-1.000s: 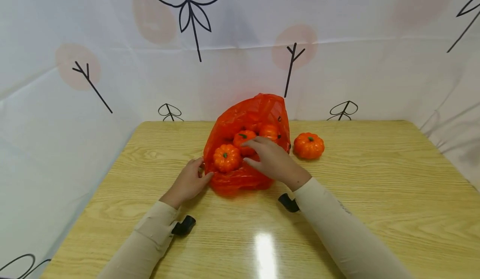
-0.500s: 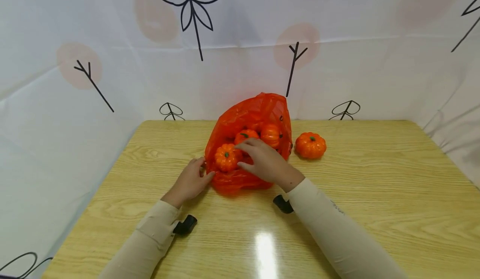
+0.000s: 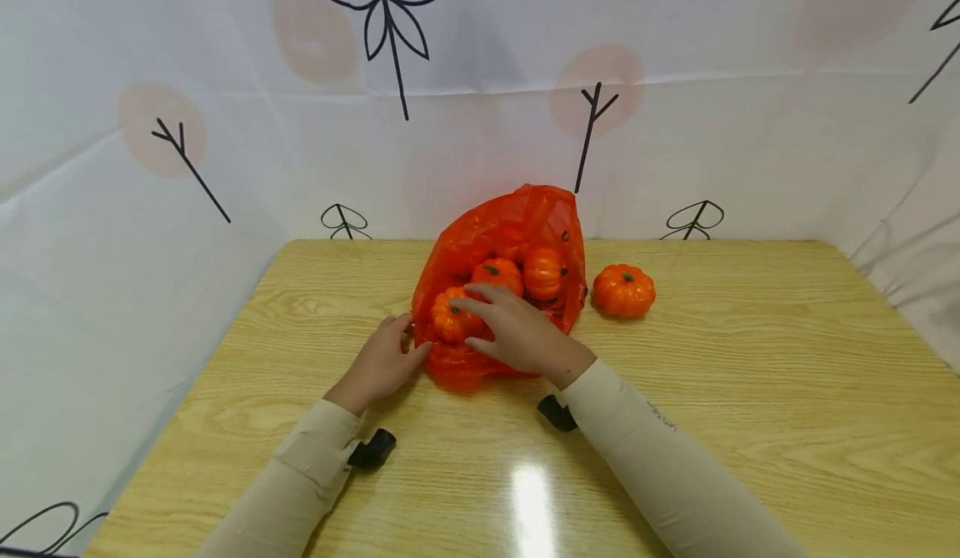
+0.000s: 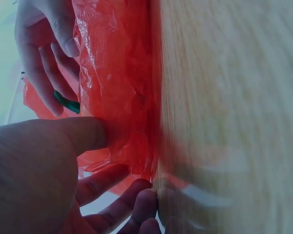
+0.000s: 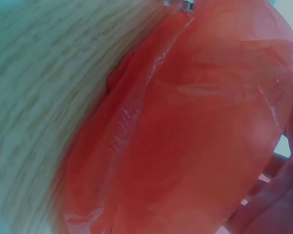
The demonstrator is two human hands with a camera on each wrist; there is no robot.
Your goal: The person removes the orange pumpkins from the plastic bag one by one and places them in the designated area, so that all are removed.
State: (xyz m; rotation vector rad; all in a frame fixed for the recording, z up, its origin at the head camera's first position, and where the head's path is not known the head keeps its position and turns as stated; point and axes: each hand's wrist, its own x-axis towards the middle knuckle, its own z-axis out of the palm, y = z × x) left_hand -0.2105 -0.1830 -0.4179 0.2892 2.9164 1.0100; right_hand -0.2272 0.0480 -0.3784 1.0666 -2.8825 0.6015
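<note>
A red plastic bag (image 3: pixel 480 225) lies with its mouth toward me, several small orange pumpkins inside. At its left edge my left hand (image 3: pixel 380 360) holds the film, thumb (image 4: pixel 90 134) on the near side and curled fingers (image 4: pixel 107 185) low by the tabletop. My right hand (image 3: pixel 517 329) reaches into the mouth, fingers bent loosely over the front-left pumpkin (image 3: pixel 448 325); its green stem (image 4: pixel 67 101) shows beside those fingers in the left wrist view. Behind it sit a middle pumpkin (image 3: pixel 497 273) and a right one (image 3: pixel 543 273). The right wrist view is mostly red film (image 5: pixel 185 146).
Outside the bag, one more orange pumpkin (image 3: pixel 624 291) stands to its right on the wooden table (image 3: pixel 750 375). A white cloth (image 3: pixel 480 141) with printed plants hangs behind the table's back edge. Dark wrist devices (image 3: pixel 372 450) sit under both sleeves.
My right hand has moved left and slightly down inside the bag's mouth, from the middle pumpkin to over the front-left one. The left hand keeps its place at the bag's edge.
</note>
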